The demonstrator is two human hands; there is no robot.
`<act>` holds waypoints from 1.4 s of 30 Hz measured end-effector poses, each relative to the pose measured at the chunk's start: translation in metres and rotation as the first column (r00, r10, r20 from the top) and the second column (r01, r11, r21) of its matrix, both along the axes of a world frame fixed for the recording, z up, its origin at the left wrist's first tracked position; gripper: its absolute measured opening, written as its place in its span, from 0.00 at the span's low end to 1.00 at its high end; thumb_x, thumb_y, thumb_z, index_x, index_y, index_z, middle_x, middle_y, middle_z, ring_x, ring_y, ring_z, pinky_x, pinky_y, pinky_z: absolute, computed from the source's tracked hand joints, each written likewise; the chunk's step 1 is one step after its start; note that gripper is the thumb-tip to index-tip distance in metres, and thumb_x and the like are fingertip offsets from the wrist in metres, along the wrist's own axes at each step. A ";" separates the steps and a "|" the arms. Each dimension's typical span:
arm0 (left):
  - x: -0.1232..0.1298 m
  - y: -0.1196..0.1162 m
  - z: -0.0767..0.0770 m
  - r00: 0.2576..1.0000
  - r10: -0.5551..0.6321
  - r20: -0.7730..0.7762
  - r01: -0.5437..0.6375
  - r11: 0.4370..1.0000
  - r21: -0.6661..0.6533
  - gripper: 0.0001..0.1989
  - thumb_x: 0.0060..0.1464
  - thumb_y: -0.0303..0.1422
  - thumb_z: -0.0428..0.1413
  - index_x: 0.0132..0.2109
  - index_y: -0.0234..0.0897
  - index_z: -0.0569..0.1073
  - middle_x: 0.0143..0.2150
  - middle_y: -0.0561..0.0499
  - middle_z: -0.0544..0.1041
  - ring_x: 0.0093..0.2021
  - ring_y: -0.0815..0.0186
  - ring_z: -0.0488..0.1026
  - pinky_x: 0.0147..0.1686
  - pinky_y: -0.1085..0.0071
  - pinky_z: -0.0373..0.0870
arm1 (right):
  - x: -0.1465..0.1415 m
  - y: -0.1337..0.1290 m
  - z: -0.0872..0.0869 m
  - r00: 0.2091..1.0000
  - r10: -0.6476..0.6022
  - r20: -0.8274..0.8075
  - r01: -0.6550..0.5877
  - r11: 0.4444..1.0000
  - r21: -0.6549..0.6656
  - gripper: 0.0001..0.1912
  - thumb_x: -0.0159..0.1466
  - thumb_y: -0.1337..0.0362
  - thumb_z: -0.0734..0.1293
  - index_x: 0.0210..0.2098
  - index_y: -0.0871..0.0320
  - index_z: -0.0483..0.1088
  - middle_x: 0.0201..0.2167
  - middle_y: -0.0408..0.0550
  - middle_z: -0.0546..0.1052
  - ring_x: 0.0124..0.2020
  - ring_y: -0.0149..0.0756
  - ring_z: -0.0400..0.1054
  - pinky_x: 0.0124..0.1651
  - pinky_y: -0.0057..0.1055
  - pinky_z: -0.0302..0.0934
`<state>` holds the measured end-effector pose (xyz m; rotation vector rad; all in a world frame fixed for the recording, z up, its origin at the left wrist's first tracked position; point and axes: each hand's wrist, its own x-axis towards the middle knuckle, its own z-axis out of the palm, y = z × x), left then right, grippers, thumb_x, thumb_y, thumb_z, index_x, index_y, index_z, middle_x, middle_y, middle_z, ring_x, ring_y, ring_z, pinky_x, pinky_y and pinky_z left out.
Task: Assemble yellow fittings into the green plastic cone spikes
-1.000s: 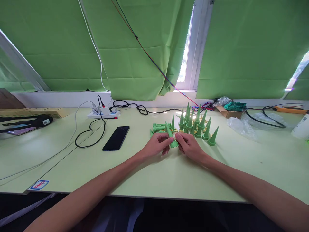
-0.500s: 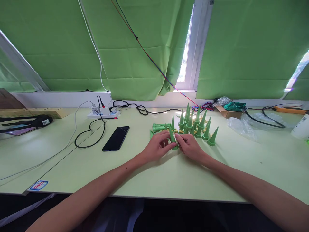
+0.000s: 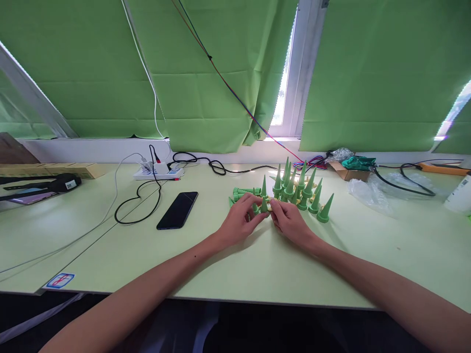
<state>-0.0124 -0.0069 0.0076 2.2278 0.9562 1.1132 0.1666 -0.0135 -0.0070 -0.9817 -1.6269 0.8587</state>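
Near the middle of the table, my left hand (image 3: 242,218) has its thumb and fingers closed around a green cone (image 3: 264,205). Close against it on the right, my right hand (image 3: 290,221) pinches a small yellowish piece (image 3: 270,205) beside the cone. Behind my hands several green cones stand upright in a cluster, with a separate-looking cone (image 3: 325,210) at its right end. Green cones lying on their sides (image 3: 246,191) are stacked behind my left hand. Small yellow pieces show among the standing cones, partly hidden by them.
A black phone (image 3: 177,211) lies left of my hands. Farther back are a white power strip (image 3: 159,171) and black cables. Clear plastic bags (image 3: 368,195), a small cardboard box (image 3: 349,172) and a white bottle (image 3: 459,195) are at the right.
The green cone in my left hand has tipped from nearly upright and appears shorter, pointing more away from me. My hands stay close together, with the right fingers slightly lower.
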 end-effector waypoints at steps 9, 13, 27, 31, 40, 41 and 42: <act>0.001 0.000 0.002 0.989 0.029 0.142 0.006 0.971 -0.239 0.17 0.62 0.47 0.53 0.36 0.36 0.70 0.30 0.53 0.70 0.23 0.72 0.65 0.24 0.74 0.62 | 0.003 0.004 -0.002 0.998 -0.058 0.017 0.057 0.997 0.044 0.27 0.71 0.43 0.55 0.24 0.55 0.59 0.16 0.37 0.58 0.16 0.28 0.54 0.21 0.28 0.49; 0.002 0.002 0.002 0.979 0.005 0.202 0.074 0.923 -0.379 0.24 0.63 0.51 0.50 0.31 0.36 0.72 0.19 0.55 0.66 0.18 0.72 0.62 0.20 0.74 0.58 | 0.004 0.005 -0.003 0.995 -0.055 0.078 0.047 0.993 0.106 0.26 0.72 0.44 0.55 0.26 0.55 0.60 0.18 0.38 0.61 0.18 0.28 0.53 0.23 0.29 0.49; 0.000 0.002 0.006 0.945 -0.093 0.313 0.254 0.811 -0.527 0.24 0.59 0.52 0.55 0.31 0.33 0.72 0.18 0.55 0.65 0.18 0.72 0.64 0.17 0.76 0.59 | 0.003 0.000 -0.001 0.994 0.008 0.109 -0.021 0.993 0.114 0.22 0.73 0.48 0.55 0.27 0.54 0.58 0.18 0.37 0.60 0.20 0.30 0.53 0.25 0.29 0.49; -0.003 0.003 0.005 0.950 -0.114 0.291 0.254 0.825 -0.505 0.22 0.59 0.51 0.56 0.31 0.34 0.71 0.18 0.56 0.67 0.18 0.73 0.63 0.18 0.76 0.59 | 0.004 -0.001 -0.002 0.995 0.072 0.062 -0.076 0.994 0.076 0.22 0.72 0.46 0.55 0.28 0.53 0.56 0.18 0.36 0.60 0.18 0.29 0.52 0.22 0.28 0.48; -0.003 -0.001 0.008 0.974 -0.153 0.166 0.209 0.890 -0.404 0.17 0.57 0.45 0.60 0.32 0.36 0.70 0.17 0.58 0.66 0.17 0.73 0.61 0.21 0.74 0.56 | 0.004 -0.001 -0.002 0.997 0.076 -0.011 -0.076 0.995 0.066 0.26 0.71 0.43 0.54 0.26 0.54 0.56 0.20 0.38 0.60 0.18 0.27 0.55 0.21 0.28 0.52; -0.002 -0.002 0.008 0.976 -0.147 0.161 0.200 0.896 -0.396 0.16 0.57 0.44 0.61 0.33 0.36 0.70 0.17 0.58 0.66 0.17 0.73 0.61 0.21 0.74 0.56 | 0.003 -0.001 -0.002 0.995 0.090 -0.043 -0.087 0.995 0.052 0.26 0.71 0.43 0.55 0.25 0.54 0.56 0.20 0.38 0.60 0.17 0.27 0.55 0.20 0.28 0.51; -0.001 -0.003 0.009 0.978 -0.138 0.159 0.190 0.901 -0.390 0.15 0.56 0.43 0.61 0.34 0.36 0.70 0.17 0.58 0.65 0.17 0.73 0.60 0.21 0.74 0.56 | 0.003 -0.002 -0.002 0.991 0.105 -0.079 -0.102 0.994 0.033 0.26 0.71 0.42 0.55 0.25 0.54 0.56 0.19 0.38 0.60 0.17 0.27 0.55 0.19 0.28 0.51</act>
